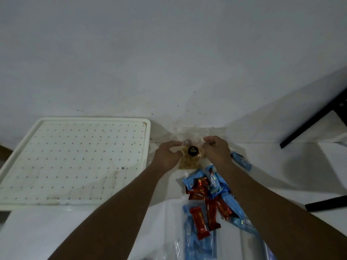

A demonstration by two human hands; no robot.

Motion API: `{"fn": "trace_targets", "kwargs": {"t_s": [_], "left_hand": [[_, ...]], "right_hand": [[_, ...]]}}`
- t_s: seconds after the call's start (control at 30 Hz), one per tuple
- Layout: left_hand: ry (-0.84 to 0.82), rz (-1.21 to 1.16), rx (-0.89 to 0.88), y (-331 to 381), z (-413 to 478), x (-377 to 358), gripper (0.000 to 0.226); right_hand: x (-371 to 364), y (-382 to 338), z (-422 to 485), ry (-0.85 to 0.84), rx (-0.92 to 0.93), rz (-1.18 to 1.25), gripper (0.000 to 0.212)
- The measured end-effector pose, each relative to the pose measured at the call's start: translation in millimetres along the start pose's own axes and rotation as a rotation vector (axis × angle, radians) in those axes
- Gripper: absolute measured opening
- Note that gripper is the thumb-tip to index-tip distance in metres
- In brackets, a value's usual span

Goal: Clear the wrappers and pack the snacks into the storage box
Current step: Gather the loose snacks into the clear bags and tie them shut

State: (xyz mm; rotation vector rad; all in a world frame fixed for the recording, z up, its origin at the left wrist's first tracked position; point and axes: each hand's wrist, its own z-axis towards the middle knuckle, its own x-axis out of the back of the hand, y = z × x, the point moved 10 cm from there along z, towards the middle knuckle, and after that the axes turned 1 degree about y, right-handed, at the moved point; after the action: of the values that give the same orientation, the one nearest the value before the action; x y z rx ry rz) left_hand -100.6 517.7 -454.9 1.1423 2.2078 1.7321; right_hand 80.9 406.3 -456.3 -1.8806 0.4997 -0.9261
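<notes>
- The clear bag (189,163) was a small see-through plastic pouch, its lower half filled with pale yellow-brown snack pieces and its top crinkled and empty.
- A round black sticker (191,151) sat on its front; the light print on it was too small for me to read.
- My left hand (167,154) pinched the bag's upper left corner with curled fingers, and my right hand (217,150) pinched the upper right corner, so the bag hung between my hands.
- It was at the far edge of the white surface (93,231), near the wall, just right of a white perforated tray (75,160).
- Nearer me lay red bars (199,222) jumbled with blue wrappers (216,190); their white lettering was blurred.
</notes>
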Motion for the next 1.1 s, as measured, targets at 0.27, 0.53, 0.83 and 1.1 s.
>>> {"fn": "trace_targets", "kwargs": {"t_s": [0.27, 0.53, 0.83, 1.1], "left_hand": [[-0.203, -0.004, 0.110, -27, -113, 3, 0.029], [-0.271, 0.322, 0.035, -107, -182, -25, 0.028], [-0.253, 0.751, 0.049, -193, -234, -28, 0.054], [-0.221, 0.687, 0.106, -212, -251, -28, 0.073]], "right_hand": [[-14, 8, -129, -0.180, -0.054, 0.053, 0.014], [-22, 82, -244, -0.177, -0.041, -0.145, 0.018], [-24, 181, -313, -0.131, -0.212, -0.409, 0.008], [-52, 204, -327, -0.223, -0.255, -0.460, 0.023]]}}
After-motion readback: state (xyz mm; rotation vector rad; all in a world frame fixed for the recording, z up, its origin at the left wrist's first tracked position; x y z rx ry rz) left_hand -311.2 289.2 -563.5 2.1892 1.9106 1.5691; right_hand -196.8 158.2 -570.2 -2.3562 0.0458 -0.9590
